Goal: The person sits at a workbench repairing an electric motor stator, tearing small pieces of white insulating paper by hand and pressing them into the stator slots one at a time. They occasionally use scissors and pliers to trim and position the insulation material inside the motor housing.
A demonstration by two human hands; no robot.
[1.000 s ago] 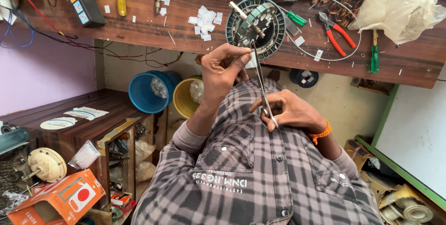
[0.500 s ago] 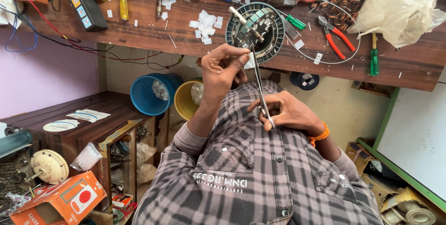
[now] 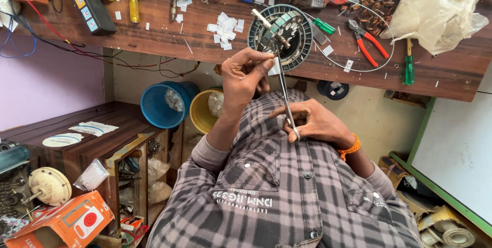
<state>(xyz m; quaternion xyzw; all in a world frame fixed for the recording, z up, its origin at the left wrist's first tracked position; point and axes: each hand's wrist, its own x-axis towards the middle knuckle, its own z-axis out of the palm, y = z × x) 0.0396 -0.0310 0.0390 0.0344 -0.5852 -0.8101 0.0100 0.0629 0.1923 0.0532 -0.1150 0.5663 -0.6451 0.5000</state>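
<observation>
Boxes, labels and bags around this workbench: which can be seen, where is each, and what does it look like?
Cardboard box: bottom left corner, orange, with a white panel and red dot.
Round stickers: on the brown side cabinet, white ovals.
Paper label: beside them, white, rectangular.
Plastic bag: top right on the bench, crumpled, cream.
Small clear bag: by the cabinet.

Bright, even daylight; sharp focus.

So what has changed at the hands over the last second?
Very little. The left hand keeps pinching a small white paper slip at the round grey motor stator, and the right hand still holds the long steel scissors pointing into it. Both hands sit marginally higher in view, probably from the head camera shifting. The red-handled pliers and scattered white paper bits have not moved.
</observation>
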